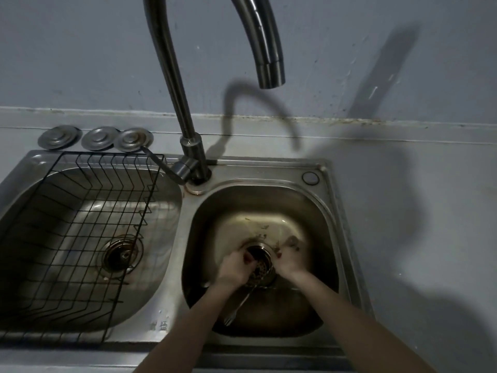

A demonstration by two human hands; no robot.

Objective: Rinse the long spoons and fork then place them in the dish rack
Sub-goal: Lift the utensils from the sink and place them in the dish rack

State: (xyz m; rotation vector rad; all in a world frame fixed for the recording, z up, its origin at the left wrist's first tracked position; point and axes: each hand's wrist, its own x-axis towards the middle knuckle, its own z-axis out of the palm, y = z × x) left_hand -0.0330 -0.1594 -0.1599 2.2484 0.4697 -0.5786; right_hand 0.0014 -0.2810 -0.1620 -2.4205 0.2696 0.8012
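left hand [233, 267] and right hand [286, 261]: both curled over the drain strainer [259, 261], grip contents unclear; fork [236, 309] lying in right basin [317, 211], tines nearest; risk: wet utensils slipping back before reaching dish rack [80, 224], faucet [269, 68] dry.

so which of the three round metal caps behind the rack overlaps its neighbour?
The rightmost cap, nearest the faucet; its edge overlaps the middle cap. The left cap sits apart.

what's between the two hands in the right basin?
The round metal drain strainer sits between the left hand and right hand, with the fork trailing below it toward the camera. Head view.
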